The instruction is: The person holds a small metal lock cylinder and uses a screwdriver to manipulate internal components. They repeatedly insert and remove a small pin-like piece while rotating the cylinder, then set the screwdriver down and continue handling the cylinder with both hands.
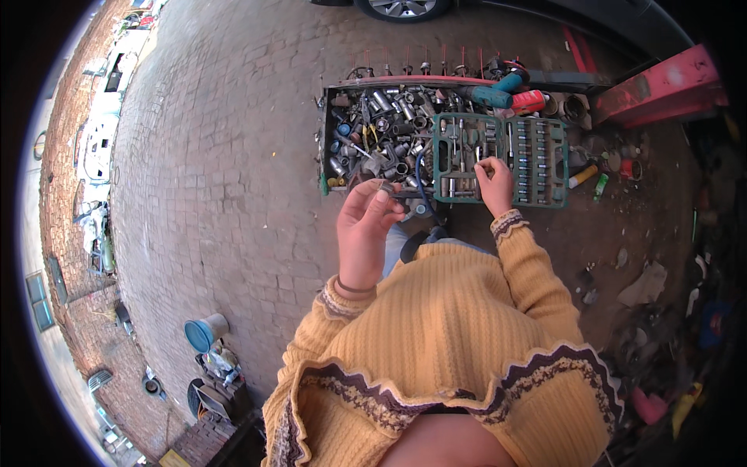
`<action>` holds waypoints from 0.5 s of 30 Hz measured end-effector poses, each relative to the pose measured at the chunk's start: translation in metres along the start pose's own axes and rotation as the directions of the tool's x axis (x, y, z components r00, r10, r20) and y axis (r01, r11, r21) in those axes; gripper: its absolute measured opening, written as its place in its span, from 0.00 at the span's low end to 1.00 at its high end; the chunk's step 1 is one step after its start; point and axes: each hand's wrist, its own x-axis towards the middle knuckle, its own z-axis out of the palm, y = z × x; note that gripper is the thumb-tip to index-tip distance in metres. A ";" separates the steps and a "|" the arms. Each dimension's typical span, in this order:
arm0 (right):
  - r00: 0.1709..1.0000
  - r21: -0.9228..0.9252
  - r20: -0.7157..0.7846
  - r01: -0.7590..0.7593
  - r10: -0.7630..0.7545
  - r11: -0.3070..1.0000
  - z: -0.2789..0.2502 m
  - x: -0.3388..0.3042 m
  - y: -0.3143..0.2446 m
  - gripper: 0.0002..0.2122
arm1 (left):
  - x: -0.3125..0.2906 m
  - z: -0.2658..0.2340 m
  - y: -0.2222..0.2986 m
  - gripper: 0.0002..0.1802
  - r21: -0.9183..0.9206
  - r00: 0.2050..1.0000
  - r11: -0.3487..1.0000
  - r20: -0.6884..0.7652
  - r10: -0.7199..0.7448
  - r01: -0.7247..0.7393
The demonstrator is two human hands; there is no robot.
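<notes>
My left hand point(362, 237) is raised left of the tool case, with a small round metal piece point(386, 187), likely a socket, pinched between thumb and fingertips. Below and right of the metal bin lies an open green socket-set case point(504, 204), its two halves spread flat. Over the middle of this case, my right hand point(496, 189) has thumb and fingers closed together near the slots of the left half. Whatever sits between those fingertips is too small to tell. Rows of small sockets point(542, 159) fill the case's right half.
A metal bin point(322, 140) piled with loose sockets point(381, 101) and pliers point(369, 126) stands under the case. Teal power tools point(492, 96) and a red can point(529, 101) lie at its far right. A red steel beam point(661, 86) rises beyond; a car wheel point(403, 8) stands far off.
</notes>
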 end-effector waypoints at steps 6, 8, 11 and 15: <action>0.990 -0.104 0.136 -0.009 0.024 0.995 0.048 -0.006 0.055 0.09 | -0.003 -0.002 0.004 0.12 0.005 0.999 0.999 0.037 -0.035 0.035; 0.990 -0.092 0.142 -0.014 0.027 0.996 0.046 -0.005 0.056 0.13 | -0.004 -0.003 0.006 0.13 0.003 0.996 0.998 0.053 -0.067 0.067; 0.988 -0.031 0.129 -0.087 0.090 0.996 0.027 -0.001 0.035 0.17 | -0.006 -0.003 0.010 0.15 -0.035 0.986 0.991 0.109 -0.126 0.131; 0.991 0.192 0.134 -0.018 -0.009 0.981 -0.017 0.000 -0.042 0.14 | -0.008 -0.003 0.017 0.16 -0.175 0.912 0.924 0.300 -0.280 0.341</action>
